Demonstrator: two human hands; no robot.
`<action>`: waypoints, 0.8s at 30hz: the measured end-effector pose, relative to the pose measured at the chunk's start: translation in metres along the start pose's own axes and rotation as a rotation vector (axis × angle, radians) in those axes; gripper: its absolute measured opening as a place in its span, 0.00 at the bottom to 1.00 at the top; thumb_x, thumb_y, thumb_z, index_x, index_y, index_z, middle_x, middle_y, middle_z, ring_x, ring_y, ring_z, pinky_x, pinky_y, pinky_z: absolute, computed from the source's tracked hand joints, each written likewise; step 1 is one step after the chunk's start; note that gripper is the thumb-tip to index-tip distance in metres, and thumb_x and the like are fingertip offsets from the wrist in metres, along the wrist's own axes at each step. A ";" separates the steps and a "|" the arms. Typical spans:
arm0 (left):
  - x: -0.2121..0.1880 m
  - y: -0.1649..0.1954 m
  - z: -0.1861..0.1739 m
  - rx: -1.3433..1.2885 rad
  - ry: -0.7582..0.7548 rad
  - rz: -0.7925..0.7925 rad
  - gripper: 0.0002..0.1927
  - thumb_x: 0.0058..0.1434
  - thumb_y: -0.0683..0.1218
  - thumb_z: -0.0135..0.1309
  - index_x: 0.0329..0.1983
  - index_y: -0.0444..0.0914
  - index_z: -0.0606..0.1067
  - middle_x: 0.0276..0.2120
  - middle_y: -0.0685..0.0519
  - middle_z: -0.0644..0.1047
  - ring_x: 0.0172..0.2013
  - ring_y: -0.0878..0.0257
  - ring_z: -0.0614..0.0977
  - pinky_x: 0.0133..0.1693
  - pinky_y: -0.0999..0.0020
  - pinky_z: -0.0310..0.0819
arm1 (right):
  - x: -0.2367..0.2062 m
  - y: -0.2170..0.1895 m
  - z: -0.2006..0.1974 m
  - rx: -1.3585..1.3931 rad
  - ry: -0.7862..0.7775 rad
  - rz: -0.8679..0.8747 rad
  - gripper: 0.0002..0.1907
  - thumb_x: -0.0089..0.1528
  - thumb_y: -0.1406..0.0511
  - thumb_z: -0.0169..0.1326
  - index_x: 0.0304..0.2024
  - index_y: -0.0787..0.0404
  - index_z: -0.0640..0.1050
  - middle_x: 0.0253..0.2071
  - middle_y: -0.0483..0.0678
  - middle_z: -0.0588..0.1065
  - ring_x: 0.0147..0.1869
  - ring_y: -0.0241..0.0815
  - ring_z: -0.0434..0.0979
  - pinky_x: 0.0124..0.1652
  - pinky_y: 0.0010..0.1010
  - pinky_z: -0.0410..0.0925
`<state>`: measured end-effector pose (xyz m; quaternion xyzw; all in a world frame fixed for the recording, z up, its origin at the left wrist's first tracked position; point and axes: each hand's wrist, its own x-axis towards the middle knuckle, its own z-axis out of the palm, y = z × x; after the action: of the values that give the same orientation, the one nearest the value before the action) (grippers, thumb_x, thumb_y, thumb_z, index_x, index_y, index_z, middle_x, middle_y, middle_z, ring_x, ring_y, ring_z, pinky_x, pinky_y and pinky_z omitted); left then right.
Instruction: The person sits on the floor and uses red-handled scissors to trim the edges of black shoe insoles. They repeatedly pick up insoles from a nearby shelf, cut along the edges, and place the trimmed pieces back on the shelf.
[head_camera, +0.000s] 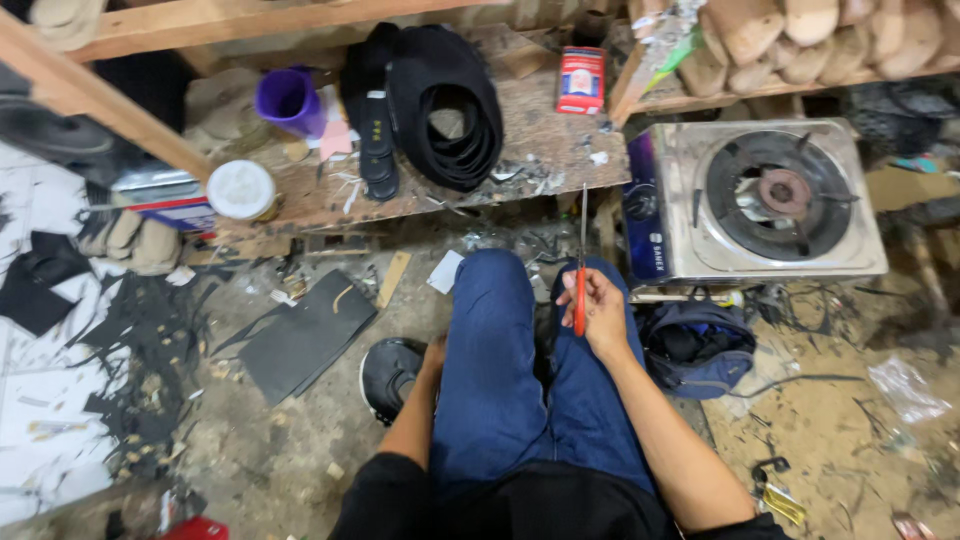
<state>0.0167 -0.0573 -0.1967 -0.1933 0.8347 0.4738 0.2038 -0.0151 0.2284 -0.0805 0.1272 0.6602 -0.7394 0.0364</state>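
Bench (560, 150): rough wooden board across the top, strewn with scraps.
Stove (770, 200): single-burner, steel, right of the bench, just beyond the right knee.
Black straps (445, 105): heaped on the bench, beside a purple cup (290, 100).
Shoe (390, 375): black, on the dirt floor left of the legs.
Right hand (600, 310): fingers pinched round the red handle of the scissors (581, 260), blades closed and pointing up towards the bench.
Left hand (432, 358): low by the shoe, mostly hidden behind the knee; grip impossible to tell.

Workbench (540, 140) holds cup (288, 98) (purple), straps (445, 105).
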 end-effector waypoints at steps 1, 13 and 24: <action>-0.012 -0.024 0.006 0.106 0.002 -0.061 0.36 0.64 0.71 0.47 0.60 0.39 0.73 0.61 0.41 0.74 0.64 0.47 0.72 0.63 0.54 0.62 | 0.000 0.000 -0.001 0.008 0.010 0.001 0.15 0.66 0.58 0.57 0.44 0.64 0.75 0.27 0.48 0.77 0.18 0.34 0.73 0.20 0.23 0.66; -0.084 -0.095 0.005 0.371 0.224 -0.288 0.22 0.64 0.61 0.50 0.47 0.39 0.79 0.48 0.40 0.79 0.51 0.43 0.79 0.52 0.50 0.72 | 0.016 0.015 -0.008 0.041 0.002 -0.065 0.17 0.69 0.57 0.52 0.47 0.67 0.76 0.27 0.51 0.76 0.18 0.35 0.72 0.21 0.24 0.65; -0.014 -0.106 -0.011 0.575 0.116 -0.155 0.21 0.64 0.56 0.52 0.41 0.33 0.79 0.41 0.37 0.82 0.44 0.45 0.84 0.45 0.54 0.80 | 0.018 0.017 0.007 -0.002 -0.013 -0.045 0.19 0.69 0.57 0.52 0.48 0.68 0.75 0.28 0.51 0.76 0.19 0.36 0.72 0.21 0.24 0.65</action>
<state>0.0811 -0.1154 -0.2602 -0.2176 0.9274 0.1895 0.2379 -0.0299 0.2215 -0.1007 0.1074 0.6635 -0.7400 0.0244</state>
